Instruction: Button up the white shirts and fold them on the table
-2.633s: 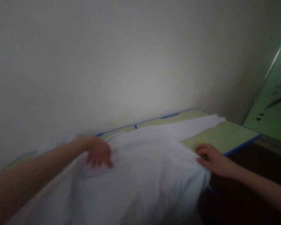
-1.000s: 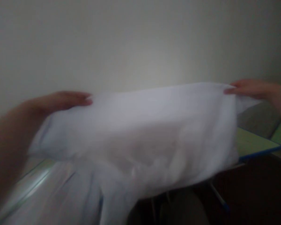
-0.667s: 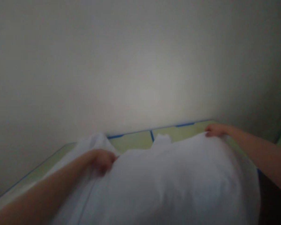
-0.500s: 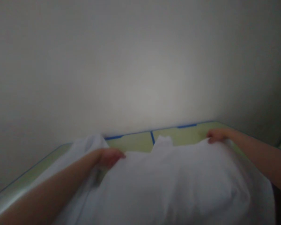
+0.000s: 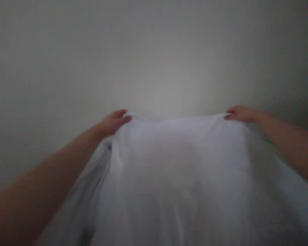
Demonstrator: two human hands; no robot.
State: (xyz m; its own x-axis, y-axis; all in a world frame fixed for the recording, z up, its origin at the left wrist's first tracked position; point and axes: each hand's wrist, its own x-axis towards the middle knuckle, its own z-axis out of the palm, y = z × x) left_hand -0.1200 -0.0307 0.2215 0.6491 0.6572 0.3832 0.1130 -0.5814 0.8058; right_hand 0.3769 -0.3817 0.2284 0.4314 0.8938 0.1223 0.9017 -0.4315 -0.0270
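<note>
In the head view we face a grey wall (image 5: 166,61), palest in the middle and darker toward the right. Our left hand (image 5: 114,122) and right hand (image 5: 241,113) each pinch the top edge of a white cloth (image 5: 177,153) — it hangs between them, hiding most of the table (image 5: 271,148), whose green surface (blue-edged) shows as a blurred sliver.

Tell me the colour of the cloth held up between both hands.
The cloth is white, seen best in the head view.
</note>
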